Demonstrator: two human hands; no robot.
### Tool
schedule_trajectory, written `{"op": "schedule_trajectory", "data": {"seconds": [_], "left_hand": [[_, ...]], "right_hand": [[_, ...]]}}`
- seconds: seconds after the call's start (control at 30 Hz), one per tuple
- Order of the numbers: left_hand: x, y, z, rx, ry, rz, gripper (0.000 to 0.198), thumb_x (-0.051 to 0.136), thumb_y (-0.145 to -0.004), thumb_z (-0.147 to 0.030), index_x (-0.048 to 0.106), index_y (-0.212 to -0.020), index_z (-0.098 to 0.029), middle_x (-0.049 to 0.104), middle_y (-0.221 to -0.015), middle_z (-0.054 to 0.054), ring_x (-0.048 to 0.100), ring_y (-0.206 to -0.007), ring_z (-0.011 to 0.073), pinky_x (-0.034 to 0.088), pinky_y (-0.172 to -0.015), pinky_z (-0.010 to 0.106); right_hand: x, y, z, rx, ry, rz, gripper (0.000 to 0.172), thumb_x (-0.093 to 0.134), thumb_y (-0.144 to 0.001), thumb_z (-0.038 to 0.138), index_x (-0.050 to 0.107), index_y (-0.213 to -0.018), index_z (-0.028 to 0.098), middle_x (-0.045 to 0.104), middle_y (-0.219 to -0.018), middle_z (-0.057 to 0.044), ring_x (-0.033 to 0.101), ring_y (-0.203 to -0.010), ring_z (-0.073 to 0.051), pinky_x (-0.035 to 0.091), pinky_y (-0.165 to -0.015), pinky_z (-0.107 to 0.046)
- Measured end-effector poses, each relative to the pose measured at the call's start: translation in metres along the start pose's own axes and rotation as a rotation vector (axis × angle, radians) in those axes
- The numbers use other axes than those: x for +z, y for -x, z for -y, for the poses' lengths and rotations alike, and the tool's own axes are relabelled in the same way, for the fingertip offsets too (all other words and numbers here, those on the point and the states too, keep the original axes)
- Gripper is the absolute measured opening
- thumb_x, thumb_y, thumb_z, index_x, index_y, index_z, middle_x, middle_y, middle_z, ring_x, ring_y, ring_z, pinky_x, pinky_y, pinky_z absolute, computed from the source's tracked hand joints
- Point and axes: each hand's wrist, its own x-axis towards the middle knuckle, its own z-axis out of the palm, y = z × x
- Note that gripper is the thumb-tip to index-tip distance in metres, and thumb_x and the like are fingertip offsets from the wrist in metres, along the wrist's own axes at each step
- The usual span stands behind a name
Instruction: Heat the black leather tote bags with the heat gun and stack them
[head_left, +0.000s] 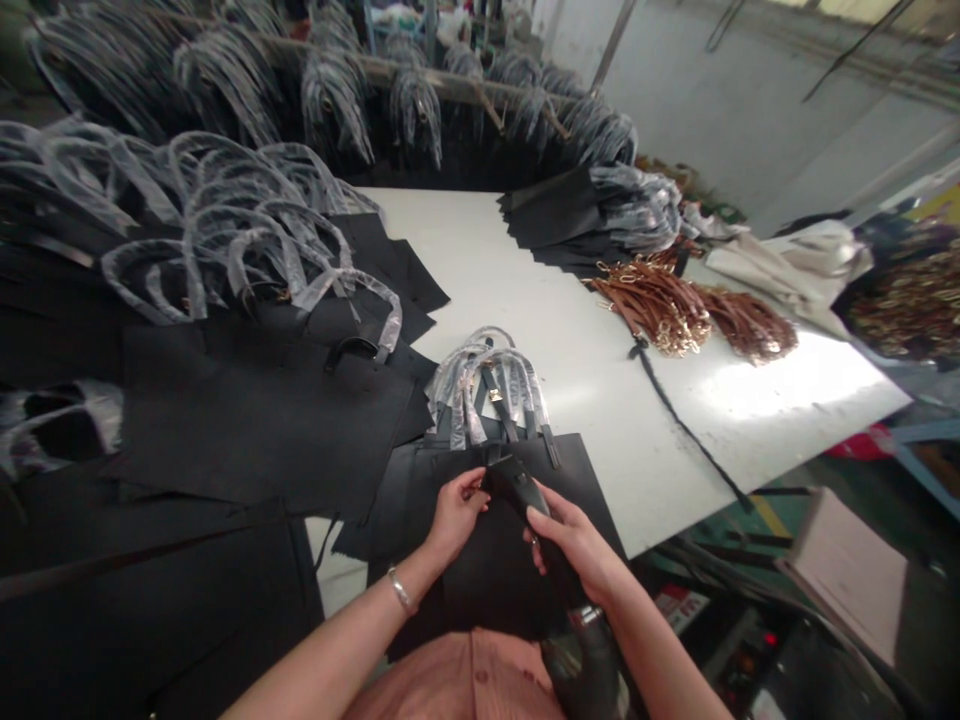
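Observation:
My right hand [566, 535] is wrapped around a black hand-held tool [517, 488] with a wide flat nose and a thick dark hose [589, 650] below a metal clamp. The nose rests at the upper edge of a black leather panel [491, 580], close to a narrow black strap with a gold buckle [495, 395]. Beside the nose, my left hand [459, 510] has its fingers pinched together at the panel's top edge. What lies between those fingertips is too small to tell. Plastic-wrapped handles [484, 385] arch up beyond the panel.
More black panels [262, 420] with wrapped handles [225, 220] are piled at left. On the white table [577, 390] lie brown straps with gold clasps [667, 305], a black cord [682, 430] and fanned black panels [555, 215]. Wrapped handles hang on a rail [375, 70] behind.

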Motion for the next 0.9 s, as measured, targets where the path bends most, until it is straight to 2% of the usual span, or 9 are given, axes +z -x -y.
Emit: {"op": "schedule_trajectory", "data": {"seconds": [0.07,0.13,0.3,0.5,0.6,0.67,0.77,0.83,0.9], "left_hand": [[0.001,0.001,0.000,-0.033,0.070,0.007,0.051,0.070,-0.066,-0.021,0.067,-0.117,-0.013,0.070,-0.081,0.003,0.064,-0.066,0.0140,0.052,-0.058,0.024],[0.003,0.004,0.001,-0.064,0.093,0.028,0.054,0.072,-0.064,-0.022,0.066,-0.116,-0.011,0.069,-0.077,0.003,0.063,-0.063,0.0134,0.052,-0.056,0.024],[0.003,0.010,0.006,-0.167,0.182,-0.014,0.057,0.075,-0.058,-0.022,0.064,-0.114,-0.011,0.068,-0.077,0.003,0.065,-0.067,0.0148,0.053,-0.057,0.025],[0.002,0.012,0.012,-0.092,0.079,0.010,0.049,0.074,-0.066,-0.028,0.067,-0.112,-0.013,0.070,-0.081,0.004,0.062,-0.063,0.0127,0.050,-0.057,0.025],[-0.004,0.003,-0.004,-0.103,0.054,0.066,0.053,0.077,-0.065,-0.028,0.067,-0.114,-0.011,0.069,-0.075,0.003,0.060,-0.060,0.0131,0.049,-0.055,0.025],[-0.012,-0.008,-0.020,-0.102,0.207,0.067,0.057,0.077,-0.068,-0.034,0.062,-0.119,-0.012,0.072,-0.083,0.006,0.065,-0.068,0.0160,0.054,-0.064,0.029],[-0.027,-0.024,-0.036,0.014,0.386,-0.073,0.048,0.064,-0.082,-0.048,0.058,-0.118,-0.016,0.071,-0.106,0.012,0.070,-0.089,0.0203,0.056,-0.083,0.037],[-0.036,-0.029,-0.033,0.103,0.153,-0.179,0.039,0.062,-0.083,-0.047,0.060,-0.109,-0.017,0.068,-0.108,0.012,0.068,-0.091,0.0206,0.056,-0.085,0.038],[-0.041,-0.028,-0.022,0.205,-0.276,-0.203,0.031,0.065,-0.081,-0.036,0.063,-0.106,-0.019,0.065,-0.111,0.011,0.066,-0.085,0.0191,0.056,-0.084,0.038]], "right_hand": [[0.001,0.002,0.000,0.031,0.015,0.030,0.075,0.071,-0.081,0.044,0.042,-0.148,0.023,0.062,-0.070,0.003,0.055,-0.047,-0.009,0.044,-0.044,-0.021],[0.002,0.001,-0.001,0.064,0.024,0.052,0.076,0.071,-0.081,0.043,0.043,-0.147,0.022,0.062,-0.071,0.002,0.056,-0.047,-0.010,0.044,-0.044,-0.021],[-0.002,-0.005,0.002,-0.014,0.003,-0.094,0.077,0.070,-0.081,0.045,0.040,-0.149,0.022,0.059,-0.068,0.004,0.054,-0.046,-0.010,0.042,-0.042,-0.021],[-0.006,0.005,-0.001,0.113,0.092,0.052,0.077,0.072,-0.080,0.043,0.042,-0.148,0.022,0.062,-0.071,0.003,0.054,-0.045,-0.009,0.043,-0.043,-0.021],[0.000,-0.001,-0.001,0.061,0.040,-0.015,0.077,0.071,-0.080,0.045,0.042,-0.147,0.021,0.060,-0.069,0.004,0.054,-0.045,-0.009,0.043,-0.043,-0.021],[0.002,-0.010,0.001,-0.009,0.027,-0.094,0.079,0.070,-0.081,0.045,0.040,-0.149,0.022,0.060,-0.069,0.004,0.055,-0.047,-0.009,0.044,-0.044,-0.022],[0.000,-0.023,0.004,-0.051,0.121,-0.109,0.076,0.070,-0.082,0.043,0.040,-0.149,0.025,0.060,-0.070,0.005,0.054,-0.047,-0.009,0.044,-0.043,-0.022],[-0.002,-0.031,0.003,-0.035,0.201,-0.072,0.072,0.069,-0.082,0.041,0.043,-0.148,0.026,0.060,-0.070,0.005,0.054,-0.045,-0.009,0.044,-0.042,-0.022],[-0.002,-0.037,0.002,0.001,0.271,-0.046,0.068,0.068,-0.083,0.040,0.046,-0.147,0.028,0.059,-0.068,0.005,0.054,-0.044,-0.009,0.044,-0.041,-0.022]]}}
